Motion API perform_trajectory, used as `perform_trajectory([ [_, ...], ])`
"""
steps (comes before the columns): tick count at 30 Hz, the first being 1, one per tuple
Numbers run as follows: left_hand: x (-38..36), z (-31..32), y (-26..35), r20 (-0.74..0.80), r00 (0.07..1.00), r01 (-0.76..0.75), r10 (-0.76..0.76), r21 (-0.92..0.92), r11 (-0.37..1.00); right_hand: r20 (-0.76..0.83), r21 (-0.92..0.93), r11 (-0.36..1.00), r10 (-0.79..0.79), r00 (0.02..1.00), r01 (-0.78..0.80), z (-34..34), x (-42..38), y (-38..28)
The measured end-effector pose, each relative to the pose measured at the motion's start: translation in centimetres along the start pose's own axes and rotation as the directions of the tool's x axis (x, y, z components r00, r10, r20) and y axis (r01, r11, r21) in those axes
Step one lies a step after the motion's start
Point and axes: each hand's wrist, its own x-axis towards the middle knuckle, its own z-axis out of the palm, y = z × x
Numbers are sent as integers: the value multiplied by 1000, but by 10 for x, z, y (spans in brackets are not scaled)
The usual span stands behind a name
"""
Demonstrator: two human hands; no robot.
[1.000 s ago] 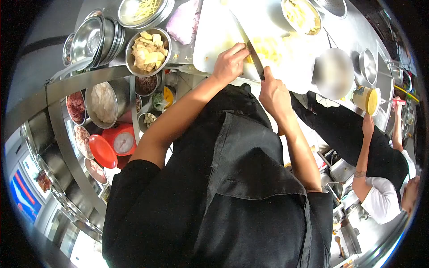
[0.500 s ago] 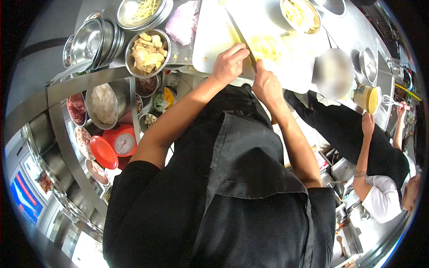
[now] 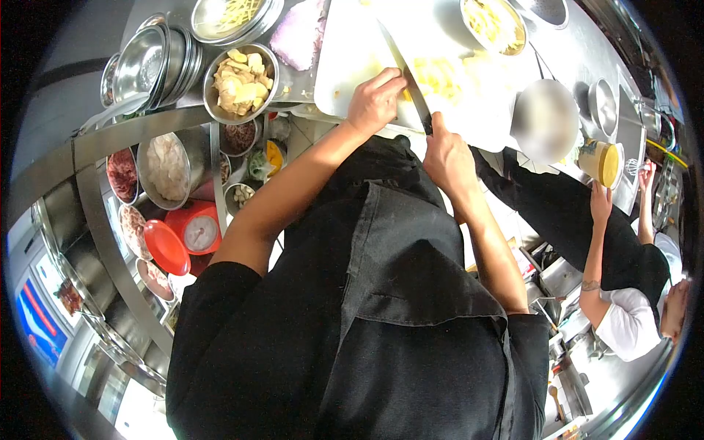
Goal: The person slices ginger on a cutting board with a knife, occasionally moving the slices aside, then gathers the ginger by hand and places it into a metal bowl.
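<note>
My right hand [image 3: 449,158] is closed round the handle of a long kitchen knife [image 3: 408,70], whose blade points away from me over the white cutting board [image 3: 345,55]. Just left of the blade, my left hand [image 3: 376,100] has its fingers curled down at the board; a small yellow bit shows by the fingertips, but what they pinch is hidden. Pale yellow slices [image 3: 438,79], washed out by glare, lie right of the blade. A steel bowl of pale yellow chunks [image 3: 240,84] that look like peeled ginger stands left of the board.
Bowls of yellow shreds [image 3: 493,26] stand behind the board. A purplish slab [image 3: 299,35] lies beside it, and stacked steel bowls [image 3: 143,66] stand farther left. Below are a red scale [image 3: 198,233] and food bowls. At right, a co-worker [image 3: 623,249] holds a tub and whisk.
My right hand has drawn back towards me and slightly right, pulling the knife with it. My left hand has barely moved. The co-worker's whisk hand has shifted a little.
</note>
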Motion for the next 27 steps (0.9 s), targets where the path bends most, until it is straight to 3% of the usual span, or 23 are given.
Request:
perform_trajectory([
  [5,1,-1,1,6,1000,2,-2,-1,1000,-24,13,1000,-11,1000,11,17,19,3],
  [7,0,0,0,7,1000,-9,9,-12,1000,-132,3,997,-80,988,81,31,32,5],
  [11,-3,-1,1,17,1000,-8,8,-10,1000,3,40,999,-26,1000,26,26,42,12],
  [15,0,-2,1,23,1000,-9,8,25,1000,-51,89,994,-57,997,62,5,25,3],
  [18,-1,1,0,6,1000,-12,12,27,1000,63,41,998,41,997,-44,-1,16,3],
  [27,-4,-1,2,22,1000,11,-11,23,1000,26,76,997,32,999,-34,7,9,4],
])
